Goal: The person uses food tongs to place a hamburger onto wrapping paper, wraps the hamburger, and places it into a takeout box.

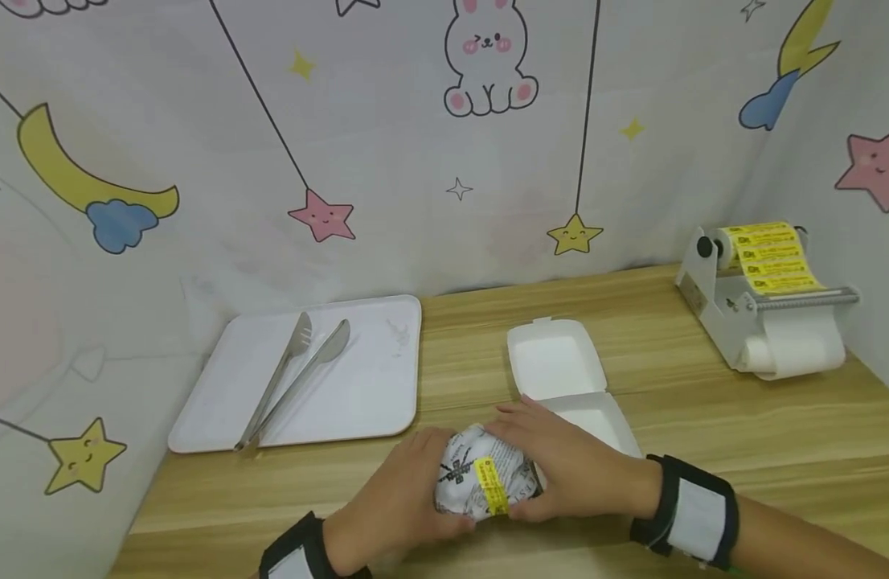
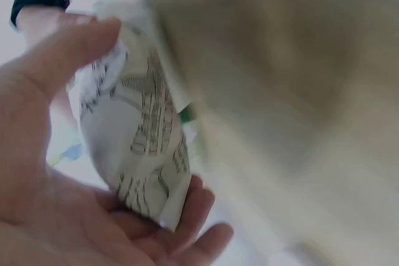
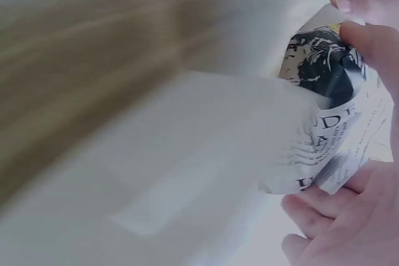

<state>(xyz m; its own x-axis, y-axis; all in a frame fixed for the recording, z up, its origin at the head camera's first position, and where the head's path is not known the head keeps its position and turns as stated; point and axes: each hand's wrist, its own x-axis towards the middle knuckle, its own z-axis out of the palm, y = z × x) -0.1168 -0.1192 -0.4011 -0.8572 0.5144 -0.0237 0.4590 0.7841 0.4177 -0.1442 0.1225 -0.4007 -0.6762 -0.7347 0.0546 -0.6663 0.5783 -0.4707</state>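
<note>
A round bundle wrapped in printed paper point(image 1: 462, 474), with a yellow label point(image 1: 492, 486) across its front, is held between both hands above the wooden table. My left hand point(image 1: 408, 486) grips its left side, thumb near the lower front. From the other side my right hand point(image 1: 571, 470) grips it, fingers over the top and thumb low at the front. In the left wrist view, the printed wrapper point(image 2: 140, 129) sits between thumb and curled fingers. The right wrist view shows folded paper point(image 3: 330, 135) against the fingers. What the paper wraps is hidden. Just behind the right hand, a white clamshell box point(image 1: 556, 358) lies open.
A white tray point(image 1: 375, 402) at the left carries a metal knife point(image 1: 307, 374) and a fork-ended utensil point(image 1: 278, 374). At the back right stands a label dispenser point(image 1: 719, 305) with a roll of yellow labels point(image 1: 773, 257). A patterned curtain point(image 1: 415, 161) hangs behind the table point(image 1: 705, 418).
</note>
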